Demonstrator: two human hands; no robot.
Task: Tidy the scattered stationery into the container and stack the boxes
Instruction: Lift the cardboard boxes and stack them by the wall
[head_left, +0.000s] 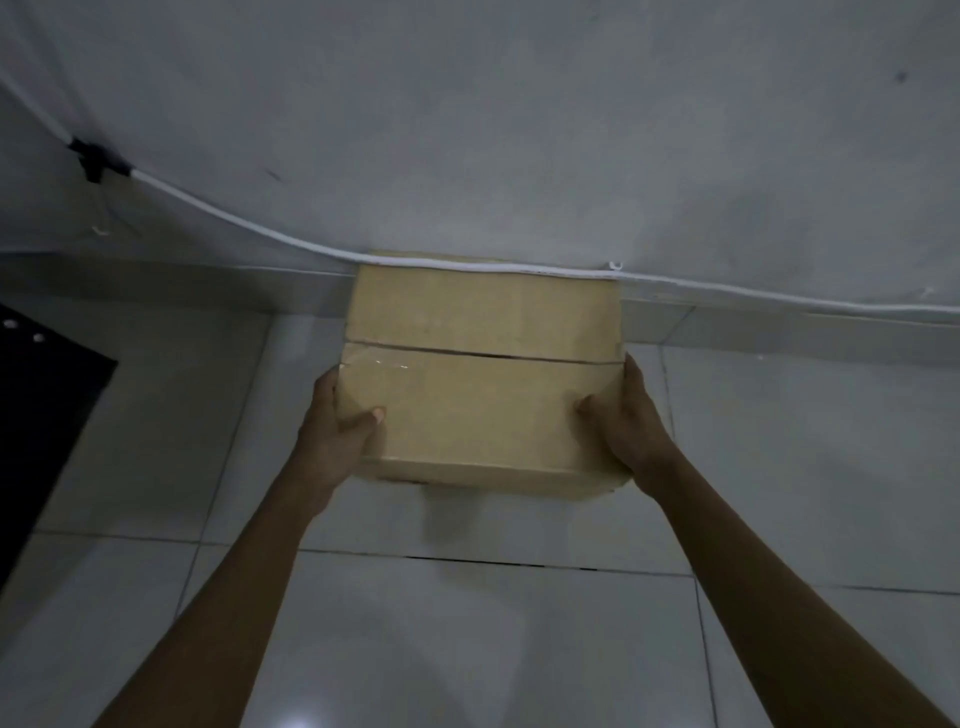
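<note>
Tiles of a pale, glossy floor (467, 623) meet a grey wall (519, 130) carrying a white cable (234, 223). The left hand (340, 431) and right hand (628, 421) grip the box (483, 374) by its sides, against the wall. Its underside is hidden. A dark shape (47, 415) is cut off at the left.
</note>
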